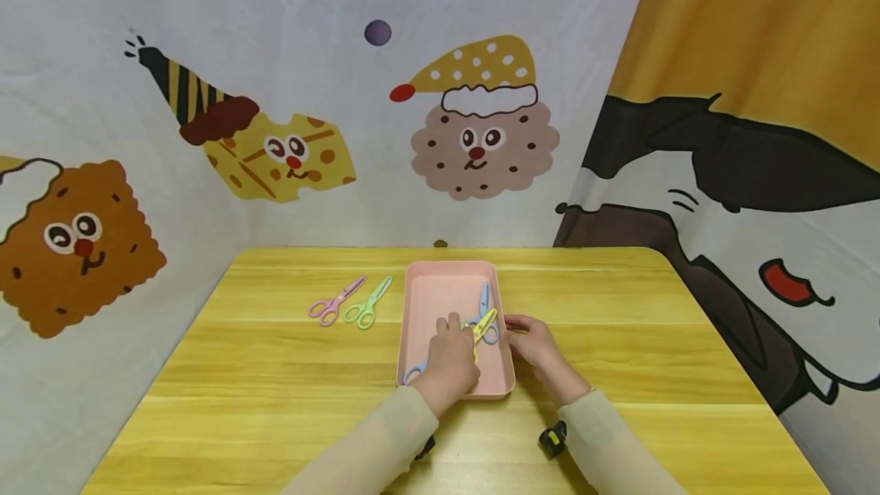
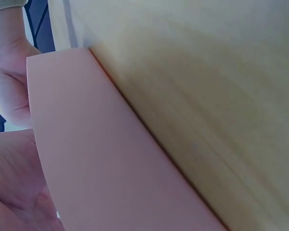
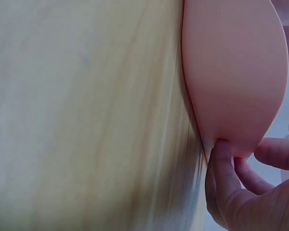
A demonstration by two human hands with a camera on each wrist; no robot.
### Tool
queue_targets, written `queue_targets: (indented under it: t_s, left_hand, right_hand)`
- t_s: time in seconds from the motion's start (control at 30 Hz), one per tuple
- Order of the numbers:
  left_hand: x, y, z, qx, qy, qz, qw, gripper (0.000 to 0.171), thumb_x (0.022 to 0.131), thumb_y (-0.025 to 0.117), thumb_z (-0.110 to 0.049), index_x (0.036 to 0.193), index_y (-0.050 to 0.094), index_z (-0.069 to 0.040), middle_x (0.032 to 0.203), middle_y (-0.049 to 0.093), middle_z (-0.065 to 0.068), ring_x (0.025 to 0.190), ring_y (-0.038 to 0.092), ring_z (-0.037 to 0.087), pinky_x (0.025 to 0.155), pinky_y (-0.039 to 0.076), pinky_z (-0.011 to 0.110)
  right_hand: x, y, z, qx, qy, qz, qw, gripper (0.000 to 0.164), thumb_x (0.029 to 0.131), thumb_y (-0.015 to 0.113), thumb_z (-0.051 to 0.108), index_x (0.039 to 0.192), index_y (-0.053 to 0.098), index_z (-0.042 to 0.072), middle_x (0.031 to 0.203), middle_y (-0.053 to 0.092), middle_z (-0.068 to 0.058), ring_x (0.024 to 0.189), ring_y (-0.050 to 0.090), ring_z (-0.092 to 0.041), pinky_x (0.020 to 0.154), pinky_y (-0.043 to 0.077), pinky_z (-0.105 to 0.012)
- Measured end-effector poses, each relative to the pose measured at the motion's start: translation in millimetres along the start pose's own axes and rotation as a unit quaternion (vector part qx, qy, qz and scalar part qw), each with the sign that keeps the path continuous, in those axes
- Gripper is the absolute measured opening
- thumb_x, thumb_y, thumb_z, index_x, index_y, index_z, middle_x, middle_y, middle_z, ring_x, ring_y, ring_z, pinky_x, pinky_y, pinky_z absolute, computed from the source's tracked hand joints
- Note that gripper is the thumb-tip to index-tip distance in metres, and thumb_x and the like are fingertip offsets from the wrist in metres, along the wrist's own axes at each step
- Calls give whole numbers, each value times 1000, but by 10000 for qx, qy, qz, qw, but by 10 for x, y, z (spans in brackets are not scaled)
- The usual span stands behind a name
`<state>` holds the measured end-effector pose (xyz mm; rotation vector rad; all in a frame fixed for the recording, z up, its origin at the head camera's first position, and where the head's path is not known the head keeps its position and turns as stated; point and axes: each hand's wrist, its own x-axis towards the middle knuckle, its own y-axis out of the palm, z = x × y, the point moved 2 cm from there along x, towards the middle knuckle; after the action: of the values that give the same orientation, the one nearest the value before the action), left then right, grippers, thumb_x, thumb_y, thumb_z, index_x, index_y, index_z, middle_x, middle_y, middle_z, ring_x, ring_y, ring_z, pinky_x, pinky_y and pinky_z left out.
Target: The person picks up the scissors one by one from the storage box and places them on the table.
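A pink tray lies on the table. My left hand is inside it, fingers pointing down and forward beside yellow scissors; the hand hides their handles, so I cannot tell whether it grips them. Blue scissors lie partly under the yellow pair, and another blue handle shows at the tray's left. In the left wrist view, the tray wall covers the left fingers. My right hand holds the tray's right side; in the right wrist view, fingers press the outer wall and one digit meets the rim.
Pink scissors and green scissors lie side by side on the wooden table, left of the tray. Behind the table hangs a cloth printed with cartoon figures.
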<state>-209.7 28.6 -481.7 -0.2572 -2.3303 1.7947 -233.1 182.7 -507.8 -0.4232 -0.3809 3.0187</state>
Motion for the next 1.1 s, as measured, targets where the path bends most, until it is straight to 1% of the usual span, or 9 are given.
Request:
queue_targets:
  t_s: [0.13,0.2,0.3,0.5,0.7,0.93,1.1]
  left_hand:
    - [-6,-36,7,-136,-23,42,9999,39,60,80,-17,93,65,-3,94,45,8,85,41,22,55,43,28]
    - [-12,-49,12,-304,-90,138,9994,38,61,80,-16,93,65,-3,94,45,8,85,42,22,57,44,28]
    - [-11,-57,29,-568,-215,311,9977,36,59,80,-14,90,63,-4,94,45,9,85,42,23,58,44,29]
    - [24,-38,75,-810,-363,488,9949,43,55,84,-13,91,64,-5,93,46,8,84,42,23,56,43,28]
    - [53,-46,107,-913,-468,627,9927,41,56,85,-14,88,61,-6,90,44,7,82,41,22,54,40,27]
    - [64,-93,130,-1228,-781,840,9858,43,55,86,-10,89,60,-6,93,43,8,85,40,23,56,41,28]
    - [67,-109,147,-1320,-809,897,9839,44,56,85,-8,92,61,-5,92,42,7,85,40,23,57,42,29]
  right_hand:
    - [-8,-5,14,-46,23,7,10000,38,87,55,-2,125,55,-8,118,58,-26,95,59,-20,78,54,-32]
    - [-9,-7,20,-67,35,20,10000,38,88,55,-1,125,54,-8,119,57,-26,95,60,-21,77,55,-32]
    - [-11,-11,23,-126,71,28,9999,38,89,55,0,126,54,-8,120,57,-25,96,60,-22,77,55,-31]
    - [-6,-8,12,-132,124,57,9998,39,89,55,0,127,53,-7,122,56,-25,100,59,-24,79,55,-33]
    - [2,-11,12,-130,85,27,9999,38,88,56,-1,126,55,-6,121,57,-25,101,59,-25,80,54,-33]
    - [1,-11,0,-176,151,46,9997,38,89,55,0,128,54,-5,122,57,-24,103,59,-26,82,54,-35]
    - [-3,-16,6,-159,155,51,9997,38,90,55,1,128,54,-5,123,56,-24,103,58,-26,82,54,-35]
